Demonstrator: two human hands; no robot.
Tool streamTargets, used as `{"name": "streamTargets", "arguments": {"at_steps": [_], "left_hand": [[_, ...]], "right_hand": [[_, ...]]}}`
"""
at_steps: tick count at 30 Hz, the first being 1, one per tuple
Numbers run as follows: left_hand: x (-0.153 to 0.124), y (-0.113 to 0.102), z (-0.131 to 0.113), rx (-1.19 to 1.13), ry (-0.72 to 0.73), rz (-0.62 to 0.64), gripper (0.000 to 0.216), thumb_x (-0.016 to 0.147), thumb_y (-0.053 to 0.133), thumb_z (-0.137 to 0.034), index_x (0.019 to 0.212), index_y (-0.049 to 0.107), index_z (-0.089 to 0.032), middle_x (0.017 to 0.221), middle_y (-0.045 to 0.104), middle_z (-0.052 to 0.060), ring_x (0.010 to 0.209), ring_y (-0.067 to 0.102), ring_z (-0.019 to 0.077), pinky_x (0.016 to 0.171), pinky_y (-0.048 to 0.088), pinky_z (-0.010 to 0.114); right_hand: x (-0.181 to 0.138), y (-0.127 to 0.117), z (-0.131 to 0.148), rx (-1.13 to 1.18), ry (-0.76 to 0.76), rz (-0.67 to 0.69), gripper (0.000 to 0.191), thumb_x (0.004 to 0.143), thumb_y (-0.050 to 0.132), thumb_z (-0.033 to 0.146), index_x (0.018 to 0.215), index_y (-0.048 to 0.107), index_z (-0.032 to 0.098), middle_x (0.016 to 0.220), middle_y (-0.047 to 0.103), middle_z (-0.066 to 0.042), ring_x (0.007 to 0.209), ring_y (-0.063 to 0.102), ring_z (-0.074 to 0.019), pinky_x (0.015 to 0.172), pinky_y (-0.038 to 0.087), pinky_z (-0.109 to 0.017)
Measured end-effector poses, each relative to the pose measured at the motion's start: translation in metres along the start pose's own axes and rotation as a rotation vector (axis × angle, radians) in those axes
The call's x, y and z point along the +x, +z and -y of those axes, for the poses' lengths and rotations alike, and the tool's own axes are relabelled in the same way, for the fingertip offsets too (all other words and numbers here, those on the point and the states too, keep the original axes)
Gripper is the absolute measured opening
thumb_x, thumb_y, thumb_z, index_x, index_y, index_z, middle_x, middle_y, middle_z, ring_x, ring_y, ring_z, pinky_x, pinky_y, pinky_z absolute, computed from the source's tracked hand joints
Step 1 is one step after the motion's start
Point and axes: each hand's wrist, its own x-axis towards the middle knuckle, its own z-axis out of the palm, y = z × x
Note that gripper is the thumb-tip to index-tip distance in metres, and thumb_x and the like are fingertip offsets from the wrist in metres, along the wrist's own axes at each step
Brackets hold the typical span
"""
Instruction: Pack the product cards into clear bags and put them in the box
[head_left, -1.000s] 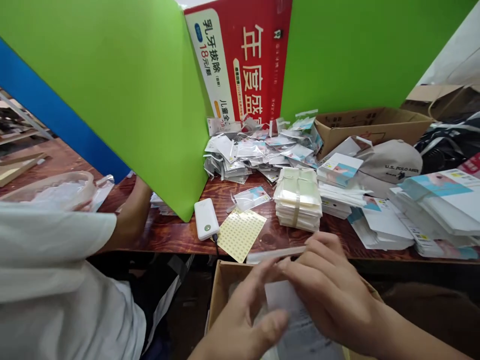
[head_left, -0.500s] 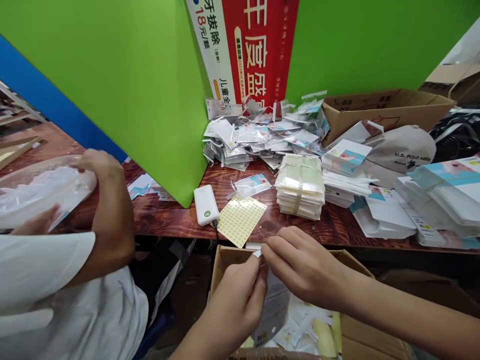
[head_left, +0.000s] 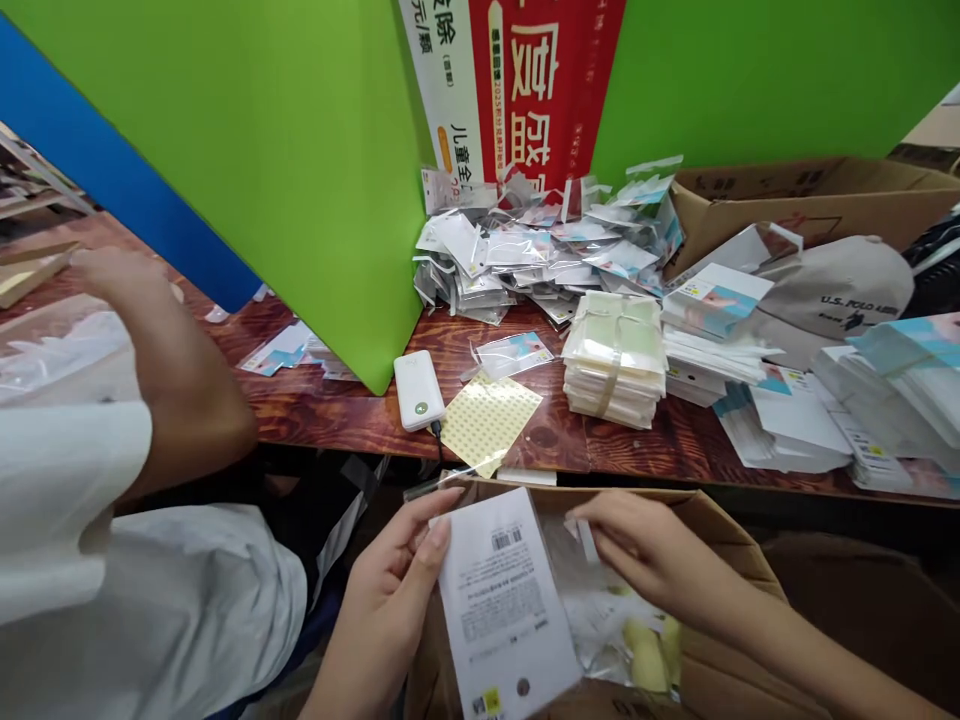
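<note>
My left hand (head_left: 390,590) grips the left edge of a white packet (head_left: 504,605) with a barcode and small print, held flat over an open cardboard box (head_left: 720,530) in my lap. My right hand (head_left: 637,550) is closed in a pinch on a small white strip (head_left: 587,540) just right of the packet's top. Inside the box lie clear film scraps and yellowish strips (head_left: 637,640). A yellow dotted sticker sheet (head_left: 489,421) lies on the wooden table edge above my hands.
A white power bank (head_left: 417,389) with a cable sits beside the sticker sheet. A banded stack of pads (head_left: 615,358), piles of packets (head_left: 540,255), a cap (head_left: 840,290) and another cardboard box (head_left: 810,195) crowd the table. A co-worker's arm (head_left: 161,370) in a white sleeve is at left, behind a green divider (head_left: 300,170).
The packet has turned flat with its printed back facing up in my left hand. My right hand has drawn away to the right with the white strip. The co-worker's arm has shifted left.
</note>
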Motion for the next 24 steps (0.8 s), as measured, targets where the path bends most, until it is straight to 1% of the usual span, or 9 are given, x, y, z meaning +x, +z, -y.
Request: {"name": "streamTargets", "arguments": {"at_steps": [2, 7, 9, 12, 14, 16, 18, 22, 24], "left_hand": [[-0.003, 0.007, -0.005, 0.000, -0.016, 0.020, 0.045, 0.085, 0.068, -0.046, 0.121, 0.062, -0.020, 0.089, 0.078, 0.007, 0.079, 0.073, 0.0222, 0.067, 0.057, 0.027], [-0.005, 0.003, -0.010, 0.046, -0.022, -0.009, 0.048, 0.082, 0.071, -0.049, 0.120, 0.063, -0.021, 0.089, 0.078, 0.007, 0.077, 0.074, 0.0225, 0.065, 0.058, 0.027], [-0.005, -0.001, -0.009, 0.062, -0.025, -0.035, 0.048, 0.079, 0.073, -0.049, 0.117, 0.065, -0.021, 0.087, 0.078, 0.006, 0.075, 0.074, 0.0220, 0.065, 0.058, 0.026], [-0.005, 0.000, -0.004, 0.069, -0.055, 0.013, 0.046, 0.080, 0.072, -0.049, 0.117, 0.066, -0.021, 0.084, 0.078, 0.006, 0.074, 0.073, 0.0229, 0.064, 0.058, 0.028], [-0.006, 0.004, 0.000, 0.068, -0.084, 0.124, 0.043, 0.083, 0.070, -0.048, 0.117, 0.066, -0.021, 0.087, 0.078, 0.008, 0.079, 0.073, 0.0240, 0.068, 0.058, 0.031], [-0.006, 0.009, 0.002, 0.035, -0.102, 0.212, 0.039, 0.086, 0.068, -0.045, 0.118, 0.066, -0.023, 0.094, 0.077, 0.009, 0.086, 0.072, 0.0244, 0.073, 0.058, 0.032], [-0.008, 0.011, 0.003, -0.037, -0.101, 0.219, 0.033, 0.086, 0.070, -0.042, 0.114, 0.069, -0.025, 0.096, 0.077, 0.007, 0.088, 0.071, 0.0222, 0.076, 0.057, 0.031], [-0.014, 0.005, 0.001, -0.127, -0.139, 0.152, 0.017, 0.078, 0.078, -0.037, 0.087, 0.076, -0.023, 0.079, 0.075, 0.003, 0.073, 0.068, 0.0162, 0.067, 0.053, 0.024], [-0.018, -0.002, 0.001, -0.132, -0.184, 0.214, 0.019, 0.077, 0.079, -0.040, 0.082, 0.077, -0.022, 0.075, 0.074, 0.003, 0.068, 0.067, 0.0171, 0.063, 0.053, 0.026]], "right_hand": [[0.005, 0.000, -0.003, 0.037, 0.085, 0.042, 0.022, 0.094, 0.042, 0.010, 0.101, 0.061, 0.017, 0.091, 0.066, -0.008, 0.082, 0.065, -0.0170, 0.070, 0.052, -0.026], [-0.005, 0.013, -0.016, 0.105, 0.116, 0.243, 0.024, 0.080, 0.045, 0.003, 0.080, 0.066, 0.016, 0.080, 0.064, -0.007, 0.072, 0.064, -0.0196, 0.066, 0.051, -0.030], [-0.009, 0.015, -0.018, 0.170, 0.156, 0.283, 0.024, 0.082, 0.047, 0.006, 0.083, 0.069, 0.015, 0.082, 0.067, -0.008, 0.076, 0.066, -0.0216, 0.070, 0.054, -0.033], [-0.002, 0.008, -0.010, 0.303, 0.239, 0.256, 0.027, 0.096, 0.047, 0.024, 0.112, 0.067, 0.015, 0.101, 0.070, -0.012, 0.094, 0.067, -0.0238, 0.082, 0.055, -0.038], [0.008, 0.002, 0.002, 0.485, 0.308, 0.210, 0.036, 0.101, 0.044, 0.039, 0.122, 0.063, 0.016, 0.103, 0.070, -0.010, 0.089, 0.068, -0.0200, 0.075, 0.056, -0.032], [0.017, 0.000, 0.014, 0.709, 0.385, 0.155, 0.039, 0.099, 0.048, 0.046, 0.115, 0.067, 0.016, 0.091, 0.070, -0.007, 0.071, 0.065, -0.0148, 0.061, 0.054, -0.025], [0.020, -0.001, 0.022, 0.926, 0.456, 0.093, 0.036, 0.093, 0.059, 0.048, 0.105, 0.072, 0.016, 0.084, 0.069, -0.005, 0.062, 0.061, -0.0116, 0.054, 0.049, -0.021], [0.014, -0.008, 0.025, 1.099, 0.431, 0.103, 0.020, 0.087, 0.067, 0.036, 0.099, 0.078, 0.023, 0.082, 0.070, -0.003, 0.066, 0.061, -0.0116, 0.060, 0.048, -0.022], [0.008, -0.013, 0.025, 1.068, 0.336, 0.149, 0.022, 0.090, 0.063, 0.036, 0.099, 0.078, 0.024, 0.083, 0.070, -0.004, 0.073, 0.063, -0.0139, 0.065, 0.049, -0.024]]}}
